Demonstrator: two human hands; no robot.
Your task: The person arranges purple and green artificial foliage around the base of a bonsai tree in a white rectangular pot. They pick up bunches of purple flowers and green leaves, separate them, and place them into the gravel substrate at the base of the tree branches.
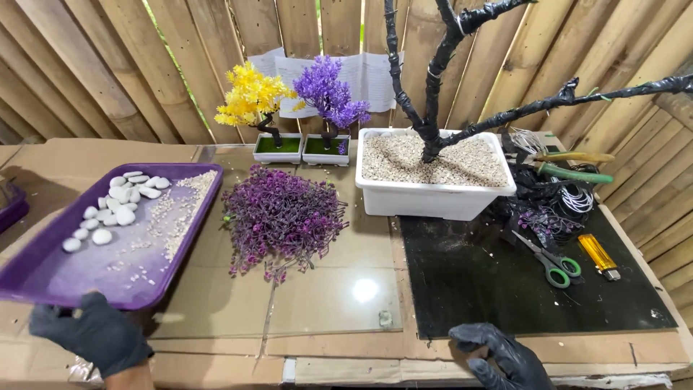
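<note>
Your black-gloved left hand (92,334), lower left of the frame, has its fingers clamped on the near rim of the purple plastic tray (43,271) holding white pebbles (115,202). Your black-gloved right hand (505,356), bottom centre-right, rests half-curled, fingers apart, on the cardboard-covered table (339,289).

I saw black gloves on both my left hand (92,334) and right hand (505,355). The tray (43,271) at left was purple, holding white stones (115,206) and pale gravel (177,213). The foliage heap (283,217) was dark purple. At the far side stood one yellow mini tree (250,97) and one violet mini tree (328,92). The tub (426,198) was white, its trunk (432,94) black. The scissors (552,261) had green handles; the lighter (599,256) was orange.
</note>
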